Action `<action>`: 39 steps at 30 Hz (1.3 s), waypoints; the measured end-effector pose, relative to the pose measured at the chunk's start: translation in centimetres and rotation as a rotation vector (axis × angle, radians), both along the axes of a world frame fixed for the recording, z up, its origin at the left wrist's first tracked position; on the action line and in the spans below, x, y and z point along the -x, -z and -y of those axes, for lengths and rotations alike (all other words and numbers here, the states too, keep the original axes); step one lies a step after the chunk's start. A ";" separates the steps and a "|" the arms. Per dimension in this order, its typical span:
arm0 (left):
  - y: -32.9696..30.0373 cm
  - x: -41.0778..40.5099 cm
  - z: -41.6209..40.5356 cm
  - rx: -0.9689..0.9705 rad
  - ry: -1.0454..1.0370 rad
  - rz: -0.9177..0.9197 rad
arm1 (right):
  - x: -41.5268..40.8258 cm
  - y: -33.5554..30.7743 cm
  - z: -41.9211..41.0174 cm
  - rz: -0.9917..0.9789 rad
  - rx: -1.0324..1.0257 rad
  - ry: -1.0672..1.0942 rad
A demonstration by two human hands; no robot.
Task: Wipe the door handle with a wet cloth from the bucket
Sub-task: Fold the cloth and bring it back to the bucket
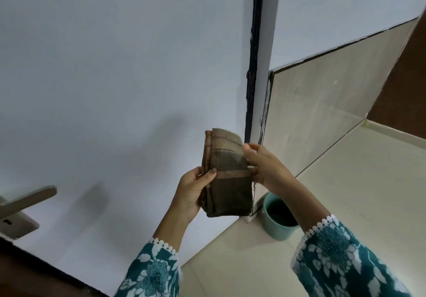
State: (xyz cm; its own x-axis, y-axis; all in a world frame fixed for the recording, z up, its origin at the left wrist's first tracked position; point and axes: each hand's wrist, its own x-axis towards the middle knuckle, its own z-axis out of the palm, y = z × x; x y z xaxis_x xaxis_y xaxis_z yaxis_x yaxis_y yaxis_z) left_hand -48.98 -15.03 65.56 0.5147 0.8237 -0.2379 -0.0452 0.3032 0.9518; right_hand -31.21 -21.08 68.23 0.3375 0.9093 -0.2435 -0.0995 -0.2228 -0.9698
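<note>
Handle [25, 201] cut off at the left edge, only the lever and part of its plate showing, low on the white door [103, 78]. Cloth [224, 174] folded small, brown and dark green with lighter stripes, held up in front of the door, well apart from the handle. Left hand [194, 190] closed on the cloth's left side, thumb pressed on the front, other fingers hidden behind the cloth. Right hand [262, 163] pinching the cloth's right edge with its fingertips. Hard to tell if the cloth is wet. Teal sleeves [154, 271] with white flowers and white lace cuffs on both arms, cut off at the bottom edge. Bucket [275, 225], light green and round, down on the floor [345, 181] by the bottom of the wall, partly hidden behind the right arm. Inside dark; cannot tell what is in it. Black strip [254, 55] running up along the door's right edge. Pale tiles on the floor and on the low part of the wall [322, 84], white paint higher up. Brown panel [403, 82] at the far right, cut off.
</note>
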 end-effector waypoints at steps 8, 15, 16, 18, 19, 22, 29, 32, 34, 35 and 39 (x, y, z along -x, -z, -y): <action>0.0 0.5 -1.5 -0.178 -0.083 -0.108 | 1.3 1.4 0.4 0.876 -0.008 -0.153; -0.4 0.4 -2.6 -0.828 0.103 -0.640 | 0.6 0.2 -1.2 1.128 0.029 -0.205; -0.6 0.5 -2.7 -0.849 0.120 -0.648 | 0.3 -0.1 -1.4 1.069 0.055 -0.257; -1.2 0.5 -3.2 -0.848 0.243 -0.583 | -0.4 -0.7 -1.7 0.900 0.082 -0.381; -1.5 0.3 -3.4 -0.813 0.346 -0.555 | -0.7 -0.9 -1.7 0.804 0.082 -0.421; -1.5 -0.6 -4.1 -0.624 0.456 -0.487 | -1.1 -0.4 -1.6 0.469 0.016 -0.357; 2.5 -5.3 -4.8 -0.276 0.258 -0.324 | -2.3 5.5 0.2 -0.044 0.037 -0.010; 4.8 -8.8 -4.1 -0.091 0.248 -0.233 | -4.8 7.8 1.1 -0.196 0.000 0.172; 6.4 -11.7 -3.4 -0.030 0.235 -0.203 | -6.9 9.7 1.4 -0.364 0.001 0.295; 7.2 -13.4 -3.1 -0.003 0.231 -0.194 | -8.3 10.7 1.5 -0.443 0.024 0.340; 11.2 -21.2 -2.7 0.117 0.268 -0.221 | -15.4 14.6 1.7 -0.477 0.127 0.442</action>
State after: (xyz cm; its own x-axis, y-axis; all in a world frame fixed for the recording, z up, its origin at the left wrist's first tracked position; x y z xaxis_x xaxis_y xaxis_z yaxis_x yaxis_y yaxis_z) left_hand -27.80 -12.31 54.40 0.6339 0.6276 -0.4520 0.2535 0.3835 0.8880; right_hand -15.82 -22.75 53.64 0.5008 0.6641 -0.5551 -0.6197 -0.1727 -0.7656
